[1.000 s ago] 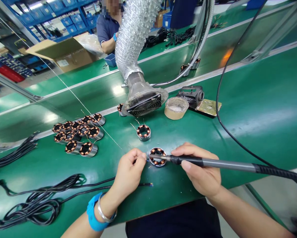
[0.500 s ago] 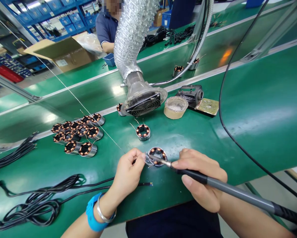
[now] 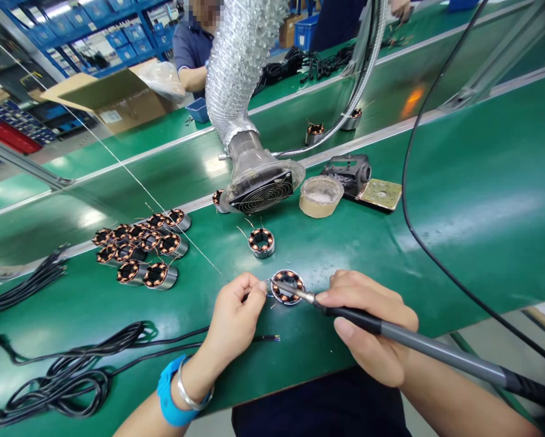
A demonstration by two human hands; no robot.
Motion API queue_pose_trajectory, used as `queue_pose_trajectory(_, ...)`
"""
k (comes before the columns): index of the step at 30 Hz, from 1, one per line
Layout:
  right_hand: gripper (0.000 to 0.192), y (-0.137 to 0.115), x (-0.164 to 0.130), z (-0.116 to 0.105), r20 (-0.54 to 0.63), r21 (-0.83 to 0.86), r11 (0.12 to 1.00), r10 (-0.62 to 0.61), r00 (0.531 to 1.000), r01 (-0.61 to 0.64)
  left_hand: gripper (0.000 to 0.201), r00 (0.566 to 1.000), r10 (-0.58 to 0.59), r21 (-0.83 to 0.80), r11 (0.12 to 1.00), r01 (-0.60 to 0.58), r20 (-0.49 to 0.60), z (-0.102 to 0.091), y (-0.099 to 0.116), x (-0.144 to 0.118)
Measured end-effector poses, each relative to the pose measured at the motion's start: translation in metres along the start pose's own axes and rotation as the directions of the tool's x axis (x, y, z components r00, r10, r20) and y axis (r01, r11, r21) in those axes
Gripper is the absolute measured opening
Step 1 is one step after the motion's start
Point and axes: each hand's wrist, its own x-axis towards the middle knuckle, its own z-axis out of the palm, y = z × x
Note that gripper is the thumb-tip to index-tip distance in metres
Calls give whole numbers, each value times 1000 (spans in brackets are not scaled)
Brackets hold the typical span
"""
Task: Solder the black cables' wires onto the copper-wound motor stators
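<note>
My left hand [image 3: 238, 312] is closed in a pinch at the left side of a copper-wound motor stator [image 3: 287, 287]. A black cable [image 3: 195, 332] runs behind that wrist, and a thin blue wire end shows past the fingertips. Held like a pen, a soldering iron [image 3: 358, 321] sits in my right hand [image 3: 372, 321]. Its tip crosses over the stator ring to the wire ends at the left rim; exact contact is too small to tell. Below the stator lies another cable end [image 3: 272, 338] with stripped coloured wires. A second stator [image 3: 261, 243] stands just behind.
Several stators [image 3: 158, 276] are grouped at the left. Coiled black cables [image 3: 72, 379] lie at front left. A fume extractor hood [image 3: 263, 188] hangs over the bench beside a round tub [image 3: 320, 197] and an iron stand [image 3: 352, 173]. A black cord [image 3: 406, 206] loops down at the right. A co-worker [image 3: 193, 51] sits opposite.
The whitish haze by my left fingertips has thinned, and the blue wire end shows more clearly. Both hands stay nearly still. A co-worker's hand has appeared at the top right.
</note>
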Motion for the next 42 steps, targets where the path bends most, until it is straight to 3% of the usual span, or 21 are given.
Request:
queue_pose_trajectory(29, 28, 1, 3, 4, 41, 28, 999, 19, 999, -20, 31, 1000, 22, 30, 999, -22, -15, -1, -1, 0)
queue_pose_trajectory(42, 29, -1, 4, 0, 4, -20, 1000, 25, 1000, -24, 32, 1000, 23, 11, 1000, -23, -19, -1, -2, 0)
